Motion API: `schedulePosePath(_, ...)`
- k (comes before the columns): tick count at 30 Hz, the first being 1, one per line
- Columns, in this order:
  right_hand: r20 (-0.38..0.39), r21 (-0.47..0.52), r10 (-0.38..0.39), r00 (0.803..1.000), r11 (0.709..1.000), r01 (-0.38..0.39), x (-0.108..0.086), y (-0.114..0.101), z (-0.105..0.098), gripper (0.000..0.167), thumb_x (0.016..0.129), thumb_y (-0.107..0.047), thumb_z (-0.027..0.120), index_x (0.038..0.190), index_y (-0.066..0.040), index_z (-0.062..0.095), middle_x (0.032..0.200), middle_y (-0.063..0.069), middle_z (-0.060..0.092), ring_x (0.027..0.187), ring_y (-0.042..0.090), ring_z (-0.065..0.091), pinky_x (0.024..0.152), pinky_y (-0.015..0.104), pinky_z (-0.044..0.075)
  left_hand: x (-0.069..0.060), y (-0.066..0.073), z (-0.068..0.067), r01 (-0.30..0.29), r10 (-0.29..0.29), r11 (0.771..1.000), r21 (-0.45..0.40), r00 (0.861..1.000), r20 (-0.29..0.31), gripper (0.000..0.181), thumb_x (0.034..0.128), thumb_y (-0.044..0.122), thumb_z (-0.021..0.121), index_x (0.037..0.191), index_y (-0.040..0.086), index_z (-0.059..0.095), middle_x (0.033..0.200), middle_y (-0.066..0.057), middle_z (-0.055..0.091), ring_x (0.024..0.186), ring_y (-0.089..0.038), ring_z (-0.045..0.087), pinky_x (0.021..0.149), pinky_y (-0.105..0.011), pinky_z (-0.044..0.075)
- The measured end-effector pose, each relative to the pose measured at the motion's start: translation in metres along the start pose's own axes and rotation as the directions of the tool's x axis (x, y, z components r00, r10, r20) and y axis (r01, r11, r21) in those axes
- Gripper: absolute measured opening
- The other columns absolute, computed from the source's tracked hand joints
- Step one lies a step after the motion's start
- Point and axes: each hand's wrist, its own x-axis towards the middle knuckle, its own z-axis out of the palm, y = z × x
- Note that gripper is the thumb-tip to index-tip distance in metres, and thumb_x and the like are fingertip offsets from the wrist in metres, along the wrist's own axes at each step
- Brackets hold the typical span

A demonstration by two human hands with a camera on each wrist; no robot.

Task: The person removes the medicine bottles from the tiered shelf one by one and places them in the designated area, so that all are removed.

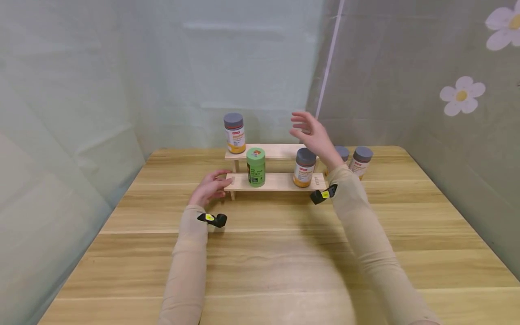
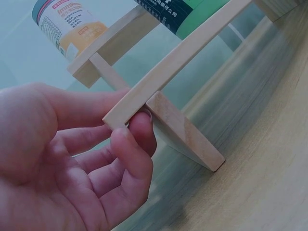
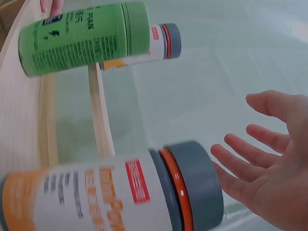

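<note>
A two-tier wooden rack (image 1: pixel 280 182) stands on the table. My left hand (image 1: pixel 210 186) pinches the left end of its lower shelf (image 2: pixel 139 98) between thumb and fingers. My right hand (image 1: pixel 314 135) is raised above the rack's right side, fingers apart and holding nothing. Just below it, a grey-capped supplement bottle (image 1: pixel 304 168) stands on the lower shelf; in the right wrist view this bottle (image 3: pixel 144 192) is close to the fingers but apart. A green bottle (image 1: pixel 256 169) stands left of the middle of that shelf. Another grey-capped bottle (image 1: pixel 235 135) is at the upper shelf's left end.
Two more grey-capped bottles stand on the table right of the rack; one bottle (image 1: pixel 361 159) shows more fully, the other bottle (image 1: pixel 343 152) is partly behind my right forearm. Pale curtains (image 1: pixel 243 67) hang behind the wooden table (image 1: pixel 264 262).
</note>
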Motion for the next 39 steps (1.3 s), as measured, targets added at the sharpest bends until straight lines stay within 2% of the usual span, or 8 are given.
schedulePosePath(5,0.031,0.020,-0.014,0.999,1.000,0.013,0.005,-0.005,0.013,0.051,0.096,-0.013,0.060,0.143,-0.010,0.042,0.142,0.017,0.049,0.133,0.033,0.048,0.109,0.047,0.042,0.000,0.000,-0.001,-0.005,0.005,1.000,0.000,1.000,0.003,0.053,0.0972,0.018,0.059,0.146,0.011,0.039,0.113,-0.002,0.052,0.084,-0.007,0.053,0.061,-0.015,0.049)
schedulePosePath(13,0.067,0.024,-0.008,0.998,1.000,0.006,0.011,-0.017,0.029,0.051,0.096,-0.017,0.060,0.144,-0.016,0.041,0.144,0.012,0.048,0.134,0.028,0.047,0.108,0.045,0.043,-0.001,0.002,0.002,0.004,-0.004,1.000,0.008,1.000,-0.008,0.053,0.0969,0.020,0.059,0.145,0.013,0.040,0.121,-0.006,0.051,0.082,-0.006,0.053,0.060,-0.015,0.049)
schedulePosePath(22,0.088,0.059,-0.010,0.996,0.998,0.005,0.018,-0.026,0.044,0.052,0.096,-0.015,0.060,0.144,-0.015,0.041,0.143,0.011,0.049,0.133,0.028,0.048,0.107,0.043,0.044,0.000,0.002,0.005,-0.004,0.004,1.000,-0.001,1.000,-0.002,0.052,0.0972,0.019,0.059,0.145,0.011,0.039,0.121,-0.008,0.051,0.080,-0.006,0.054,0.059,-0.015,0.049)
schedulePosePath(30,0.115,0.118,-0.009,0.993,0.993,-0.005,0.024,-0.024,0.058,0.052,0.094,-0.010,0.061,0.143,-0.011,0.042,0.142,0.015,0.048,0.132,0.032,0.048,0.107,0.043,0.045,-0.001,0.002,0.005,0.001,-0.001,1.000,-0.007,1.000,-0.012,0.053,0.0968,0.018,0.059,0.145,0.011,0.039,0.116,-0.006,0.052,0.075,-0.006,0.054,0.058,-0.015,0.048)
schedulePosePath(39,0.130,0.120,0.013,0.991,0.992,-0.029,0.032,-0.022,0.071,0.051,0.095,-0.012,0.061,0.142,-0.010,0.042,0.142,0.015,0.050,0.130,0.031,0.050,0.107,0.042,0.045,-0.003,0.001,0.008,0.011,-0.012,1.000,-0.013,1.000,-0.026,0.052,0.0964,0.019,0.060,0.144,0.012,0.041,0.119,-0.007,0.052,0.074,-0.006,0.056,0.059,-0.015,0.049)
